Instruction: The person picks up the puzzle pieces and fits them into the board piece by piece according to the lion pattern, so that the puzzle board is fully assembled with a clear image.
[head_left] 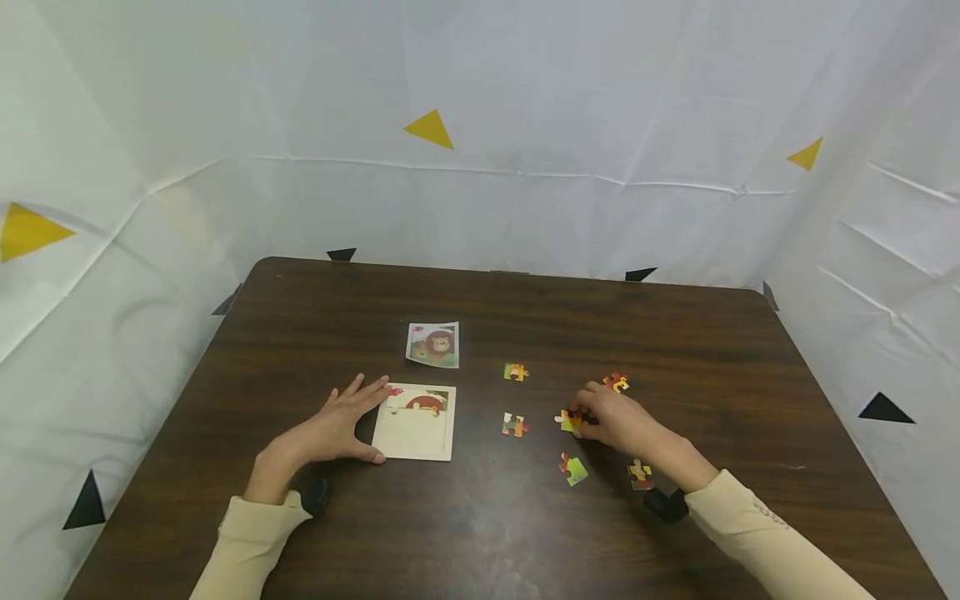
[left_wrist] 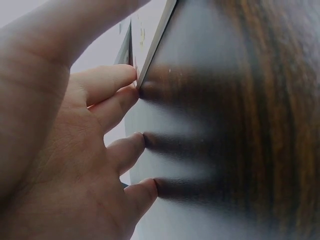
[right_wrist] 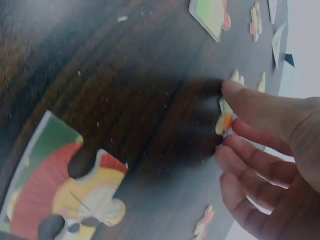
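Observation:
A square pale puzzle tray lies left of centre, with fitted pieces along its far edge showing a red mane. My left hand spreads along its left side, index fingertip at the far corner and thumb at the near one. In the left wrist view, the other fingertips of that hand rest on the table. Over to the right, my right hand pinches a green and orange puzzle piece between thumb and fingers, close over the table. Part of this piece is hidden by the fingers.
A lion picture card lies behind the tray. Loose pieces lie about: one at the back, one beside the tray, a green one nearer, a red one beyond my right hand and another below its wrist.

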